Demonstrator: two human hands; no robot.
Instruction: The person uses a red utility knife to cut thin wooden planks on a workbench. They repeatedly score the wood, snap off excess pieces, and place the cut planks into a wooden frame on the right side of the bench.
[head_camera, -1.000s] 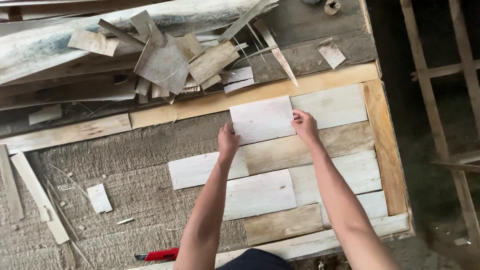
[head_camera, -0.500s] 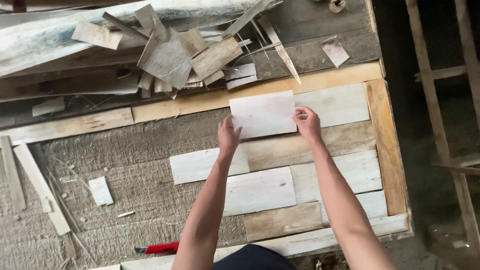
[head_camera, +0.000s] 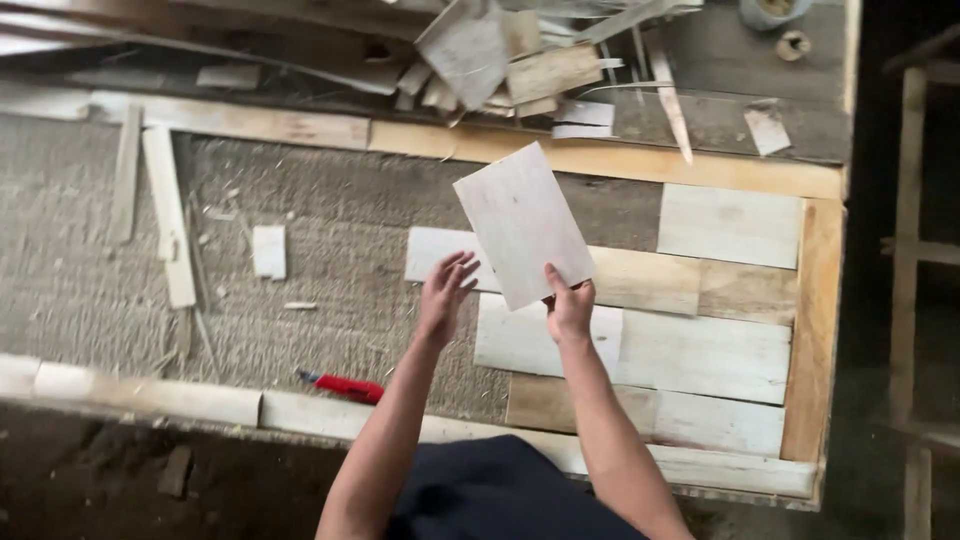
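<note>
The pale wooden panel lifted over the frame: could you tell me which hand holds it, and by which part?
The right hand grips the pale wooden panel at its lower edge near the corner. The left hand is open beside it, apparently not gripping.

A second earlier the pale rectangular wooden sheet (head_camera: 522, 224) lay flat in the upper row of the panel, just left of the white board at upper right, with both hands pressed on its lower edge. It was then lifted off the surface and tilted, standing above the middle of the frame with one corner pointing up. The right hand (head_camera: 570, 308) gripped its lower edge, thumb on the face. The left hand (head_camera: 444, 294) came off the sheet and hung open just beside its lower left corner. The slot it had covered showed bare grey matting (head_camera: 620, 205). The camera view also shifted right, so the red-handled tool (head_camera: 345, 386) sat nearer the centre bottom.
</note>
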